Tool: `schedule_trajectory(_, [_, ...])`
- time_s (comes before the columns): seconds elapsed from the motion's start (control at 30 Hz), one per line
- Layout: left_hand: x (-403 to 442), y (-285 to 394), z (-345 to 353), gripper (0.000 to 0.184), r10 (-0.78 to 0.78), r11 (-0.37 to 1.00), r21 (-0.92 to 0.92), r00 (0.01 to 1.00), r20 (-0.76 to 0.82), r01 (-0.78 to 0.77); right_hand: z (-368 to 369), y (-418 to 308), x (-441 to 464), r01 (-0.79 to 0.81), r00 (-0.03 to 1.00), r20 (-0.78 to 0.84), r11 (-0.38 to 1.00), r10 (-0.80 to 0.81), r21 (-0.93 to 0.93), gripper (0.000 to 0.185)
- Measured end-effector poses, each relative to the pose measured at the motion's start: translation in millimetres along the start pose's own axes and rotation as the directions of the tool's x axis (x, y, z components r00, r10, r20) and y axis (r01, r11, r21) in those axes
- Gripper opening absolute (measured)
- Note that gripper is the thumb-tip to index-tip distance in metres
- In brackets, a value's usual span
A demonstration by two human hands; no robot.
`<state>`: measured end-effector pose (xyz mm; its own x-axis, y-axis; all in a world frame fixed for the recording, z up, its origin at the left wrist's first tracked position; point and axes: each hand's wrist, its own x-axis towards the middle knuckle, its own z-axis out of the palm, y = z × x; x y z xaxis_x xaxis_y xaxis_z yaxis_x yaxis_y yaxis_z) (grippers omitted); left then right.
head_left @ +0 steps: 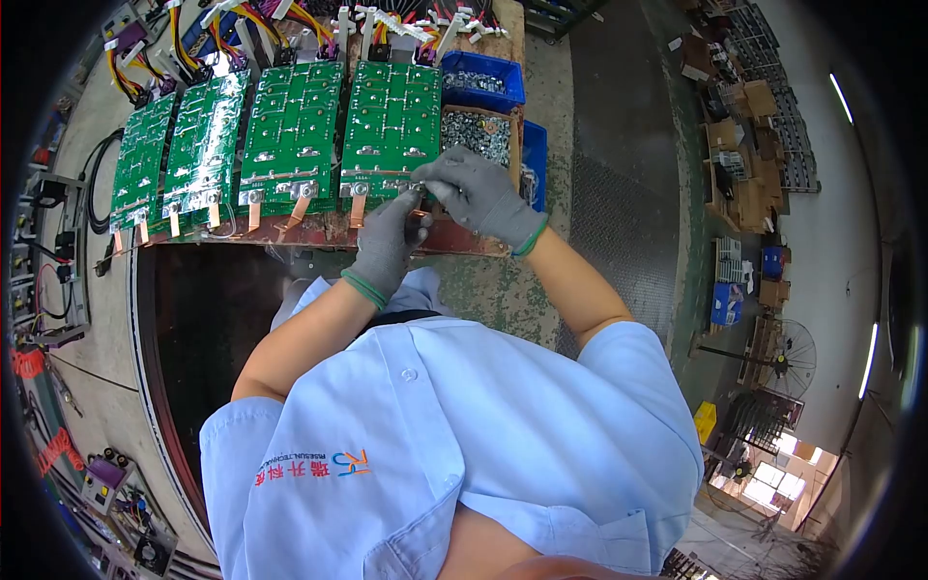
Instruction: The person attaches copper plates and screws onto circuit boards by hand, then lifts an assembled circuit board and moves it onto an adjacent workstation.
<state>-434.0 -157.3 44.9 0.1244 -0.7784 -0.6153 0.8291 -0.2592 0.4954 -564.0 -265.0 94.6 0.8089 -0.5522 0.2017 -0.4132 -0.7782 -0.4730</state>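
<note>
Several green circuit boards lie in a row along the bench edge, with copper strips on their near ends. At the near right corner of the rightmost circuit board (391, 111), both my gloved hands meet. My left hand (385, 242), in a grey glove with a green cuff, is closed around a copper strip (422, 215) at that corner. Just above it, my right hand (478, 196), gloved alike, has thumb and forefinger pinched together at the board's end terminal. Whatever sits between those fingertips is too small to make out. Another copper strip (358, 211) hangs from the same board's left corner.
Beside the rightmost board stand a blue bin (503, 70) of small metal parts and a cardboard box (512, 130) filled with metal fasteners. Bundled coloured wires (256, 29) with connectors rise at the boards' far ends. A fan (788, 360) stands off to the right.
</note>
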Motion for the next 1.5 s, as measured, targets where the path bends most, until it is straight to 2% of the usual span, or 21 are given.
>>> schedule_trajectory(0.07, [0.6,-0.9,-3.2,0.022,0.012,0.999,0.031,1.000,0.026,-0.012,0.7,1.7,-1.2,-0.060,0.991,0.132,0.981,0.036,0.183,0.019])
schedule_trajectory(0.3, [5.3,-4.0,-10.6,0.016,-0.014,0.999,0.035,0.997,0.079,0.011,-0.8,3.6,4.9,-0.147,0.976,0.199,0.943,0.089,0.299,0.020])
schedule_trajectory(0.37, [11.5,-10.5,-17.5,0.015,0.089,0.983,0.148,0.984,0.155,-0.112,-3.0,2.4,8.6,-0.427,0.890,0.371,0.772,0.265,0.472,0.020])
schedule_trajectory(0.57, [13.1,-11.8,-19.8,0.022,0.148,0.966,0.183,0.973,0.179,-0.181,-7.1,8.3,5.8,-0.423,0.895,0.403,0.647,0.191,0.634,0.019])
schedule_trajectory(0.7, [13.9,-11.6,-19.1,0.023,0.118,0.966,0.206,0.977,0.181,-0.154,0.8,5.2,9.5,-0.434,0.893,0.366,0.712,0.260,0.553,0.019])
schedule_trajectory(0.77, [12.1,-11.6,-18.7,0.023,0.144,0.967,0.186,0.973,0.179,-0.177,4.3,2.4,11.5,-0.456,0.886,0.294,0.793,0.360,0.404,0.019])
schedule_trajectory(0.9, [9.8,-10.2,-21.9,0.022,0.245,0.917,0.251,0.934,0.261,-0.310,-0.1,-6.2,11.8,-0.357,0.915,0.258,0.920,0.309,0.162,0.018])
schedule_trajectory(0.93, [1.9,-2.9,-19.2,0.021,0.408,0.548,0.625,0.830,0.380,-0.556,1.2,-3.5,8.8,-0.191,0.968,0.185,0.977,0.172,0.091,0.018])
schedule_trajectory(0.97, [-2.7,1.6,-18.5,0.020,0.457,-0.007,0.785,0.696,0.553,-0.620,1.7,-2.0,7.0,-0.022,0.992,0.123,1.000,0.021,0.009,0.019])
schedule_trajectory(1.0, [1.0,-0.4,-20.2,0.020,0.462,-0.007,0.787,0.696,0.550,-0.617,1.7,-0.7,6.7,-0.016,0.992,0.125,1.000,0.015,0.011,0.019])
schedule_trajectory(1.03, [6.8,-4.4,-21.1,0.018,0.345,0.657,0.576,0.874,0.343,-0.486,0.0,-2.7,7.1,-0.013,0.989,0.148,0.998,0.022,-0.058,0.019])
schedule_trajectory(1.07, [10.0,-8.2,-23.3,0.017,0.217,0.881,0.350,0.929,0.298,-0.318,-1.7,-4.9,7.6,-0.009,0.985,0.170,0.992,0.030,-0.125,0.019])
schedule_trajectory(1.1, [13.1,-11.9,-25.5,0.016,0.085,0.991,0.081,0.965,0.247,-0.108,-3.8,-7.5,8.4,-0.004,0.985,0.172,0.993,0.024,-0.118,0.019])
schedule_trajectory(1.17, [9.9,-11.0,-26.1,0.014,0.142,0.969,0.160,0.956,0.259,-0.187,-7.1,-13.2,11.2,0.146,0.966,0.252,0.937,-0.064,-0.318,0.023])
schedule_trajectory(1.2, [7.6,-9.8,-27.1,0.013,0.163,0.958,0.190,0.953,0.256,-0.214,-7.9,-14.5,12.5,0.155,0.965,0.252,0.941,-0.079,-0.301,0.023])
schedule_trajectory(1.23, [3.3,-4.1,-25.1,0.014,0.373,0.652,0.549,0.852,0.367,-0.522,-9.2,-14.5,14.2,0.176,0.958,0.278,0.919,-0.077,-0.354,0.022])
schedule_trajectory(1.27, [0.5,-0.5,-23.6,0.019,0.463,0.140,0.737,0.702,0.541,-0.661,-9.5,-13.2,15.8,0.202,0.950,0.304,0.893,-0.077,-0.403,0.021])
schedule_trajectory(1.37, [8.6,-12.8,-27.1,0.020,0.453,0.547,0.528,0.760,0.466,-0.650,-6.9,-4.9,19.7,0.350,0.918,0.330,0.839,-0.220,-0.417,0.016])
schedule_trajectory(1.43, [13.5,-14.4,-31.3,0.022,0.282,0.797,0.421,0.883,0.375,-0.433,-8.6,-14.6,23.8,0.410,0.902,0.333,0.785,-0.274,-0.465,0.015])
schedule_trajectory(1.47, [14.7,-13.7,-32.0,0.023,0.190,0.886,0.351,0.928,0.321,-0.303,-6.9,-16.7,25.0,0.421,0.898,0.333,0.783,-0.288,-0.458,0.015])
schedule_trajectory(1.5, [16.0,-17.7,-33.2,0.023,0.327,0.788,0.403,0.871,0.367,-0.466,-5.6,-17.8,26.3,0.390,0.910,0.334,0.788,-0.248,-0.476,0.019])
